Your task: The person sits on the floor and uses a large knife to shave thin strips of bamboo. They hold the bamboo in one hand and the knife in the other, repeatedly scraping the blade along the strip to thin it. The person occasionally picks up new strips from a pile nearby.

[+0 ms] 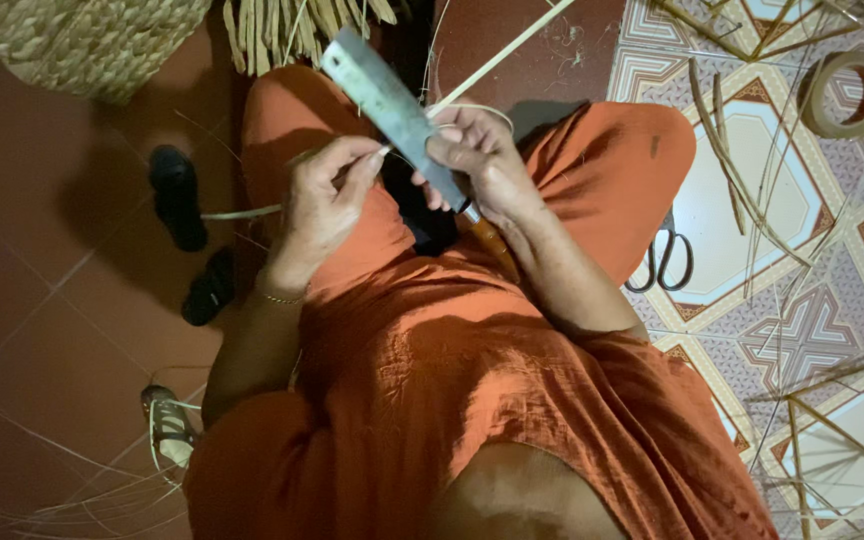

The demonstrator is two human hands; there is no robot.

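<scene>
1. Your right hand (482,160) is clamped on the handle of a broad flat knife (387,105), its blade slanting up and away over your lap.
2. Your left hand (322,205) has its fingers pinched together on a thin pale cane strip (512,50), right beside the blade.
3. The strip runs from that pinch up past the blade toward the top of the view; a pale length (242,213) also pokes out to the left of your left hand, though you cannot tell whether it is the same piece.
4. As for progress, the blade sits against the strip near your fingers, so the shaving looks to be mid-length: most of the long run beyond the knife seems still unworked.
5. Loose strips (752,200) lie across the patterned tiled floor (742,260), with a pair of scissors (664,262) just beside your knee and a tape roll (845,95) farther off.
6. A woven basket (82,40) sits at the upper left, a bundle of cut cane (292,30) beside it.
</scene>
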